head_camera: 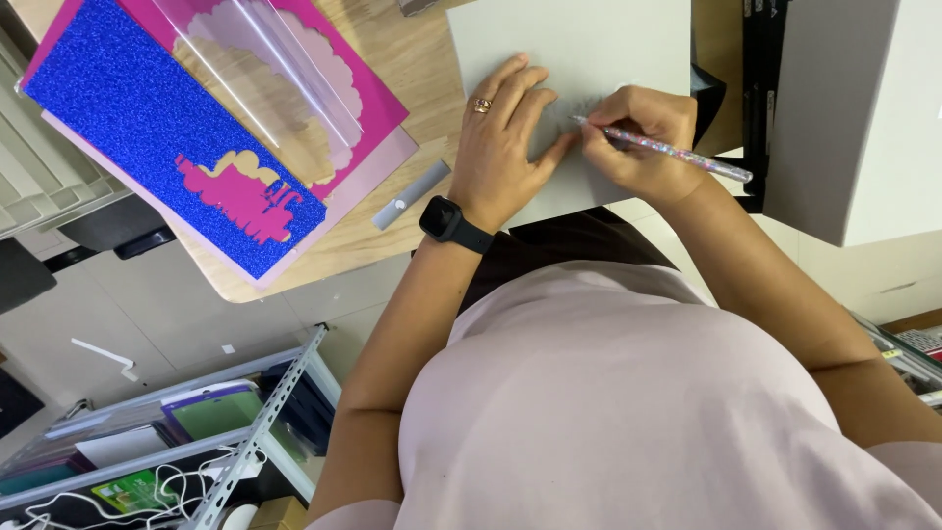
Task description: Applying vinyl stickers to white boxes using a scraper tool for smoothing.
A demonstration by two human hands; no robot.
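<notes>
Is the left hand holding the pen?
No, the pen is in the right hand; the left hand lies flat on the grey sheet.

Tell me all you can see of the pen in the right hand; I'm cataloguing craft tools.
The pen is slim, with a clear barrel that looks filled with multicoloured glitter. The right hand grips it near the tip, which rests on the pale grey sheet. It lies at a low slant, its back end pointing right and away from the sheet. Nothing else touches it.

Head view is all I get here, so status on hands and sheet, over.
Left hand flat on grey sheet. Right hand grips glitter pen, tip on sheet. Grey marker beside left wrist, clear.
</notes>
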